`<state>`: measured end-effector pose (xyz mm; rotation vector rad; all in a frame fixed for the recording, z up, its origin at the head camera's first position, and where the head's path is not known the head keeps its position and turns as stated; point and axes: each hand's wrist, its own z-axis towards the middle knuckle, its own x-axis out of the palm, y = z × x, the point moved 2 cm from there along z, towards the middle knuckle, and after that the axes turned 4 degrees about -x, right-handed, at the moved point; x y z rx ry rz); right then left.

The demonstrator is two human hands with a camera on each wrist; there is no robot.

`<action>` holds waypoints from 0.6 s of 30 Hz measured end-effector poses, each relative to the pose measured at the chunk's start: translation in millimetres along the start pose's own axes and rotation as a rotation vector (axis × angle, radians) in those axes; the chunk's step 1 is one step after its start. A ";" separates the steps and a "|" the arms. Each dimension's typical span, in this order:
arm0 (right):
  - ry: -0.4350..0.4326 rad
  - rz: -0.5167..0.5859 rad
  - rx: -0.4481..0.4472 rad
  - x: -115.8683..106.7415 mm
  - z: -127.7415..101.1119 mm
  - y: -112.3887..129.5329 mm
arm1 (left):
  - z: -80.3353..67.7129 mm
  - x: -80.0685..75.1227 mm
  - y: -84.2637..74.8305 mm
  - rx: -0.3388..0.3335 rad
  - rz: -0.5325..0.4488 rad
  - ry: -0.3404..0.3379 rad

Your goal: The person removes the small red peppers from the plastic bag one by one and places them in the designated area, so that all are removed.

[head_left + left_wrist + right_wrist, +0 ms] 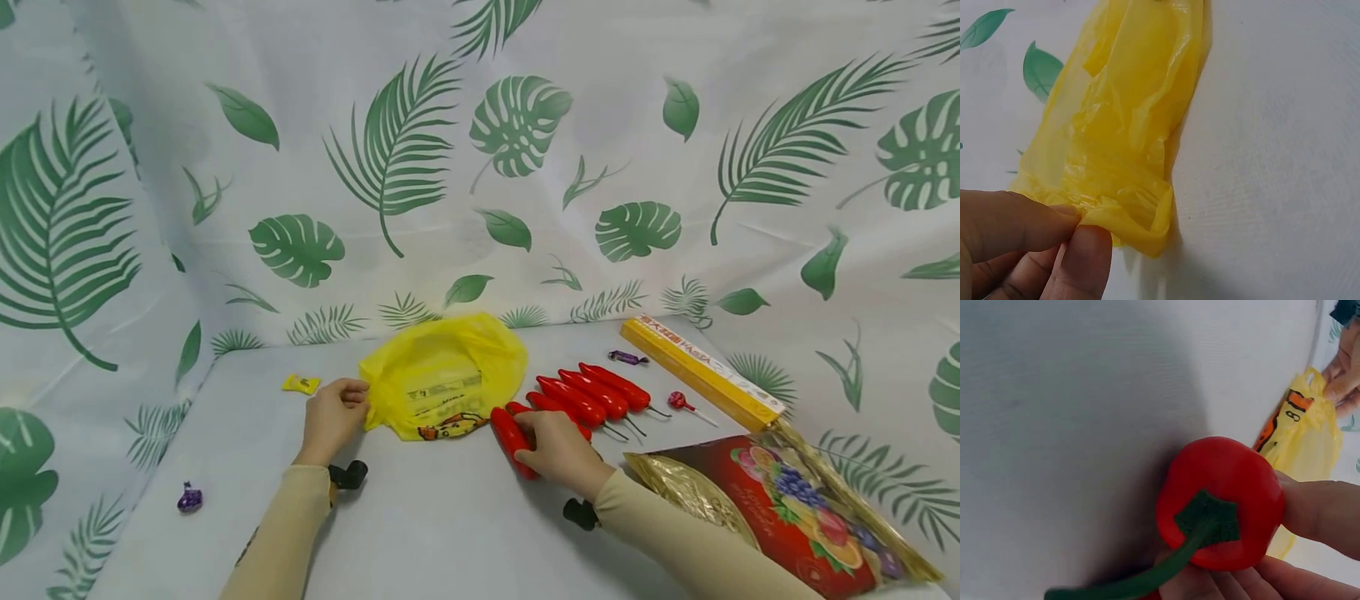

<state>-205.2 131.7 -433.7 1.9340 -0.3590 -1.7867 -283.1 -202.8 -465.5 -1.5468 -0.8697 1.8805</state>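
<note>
Now we see the left hand (332,418) pinching the yellow bag's (442,377) edge, while our right hand (558,454) fingers (1316,509) clasp a red pepper (1222,500).

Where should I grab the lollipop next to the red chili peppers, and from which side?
Take the lollipop by its thin white stick, coming from the right, nearer the yellow box. The stick points that way and lies free on the table, while the red head sits close to the chili peppers.
</note>
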 end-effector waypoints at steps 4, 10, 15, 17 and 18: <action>-0.008 -0.032 -0.013 -0.4 -2.8 -3.1 | -0.9 -2.6 -0.9 -0.009 0.002 0.005; -0.011 -0.103 -0.018 -2.9 -8.7 -6.0 | -2.0 -3.6 -1.3 -0.018 -0.002 0.005; -0.037 -0.151 -0.031 -7.2 -11.7 -5.1 | -2.7 -1.7 -0.5 -0.019 -0.004 0.019; -0.050 -0.158 -0.034 -8.7 -11.9 -3.3 | -3.0 -0.9 0.2 -0.020 -0.004 0.028; -0.056 -0.160 -0.036 -9.5 -12.0 -2.4 | -3.2 -0.6 0.6 -0.021 -0.004 0.031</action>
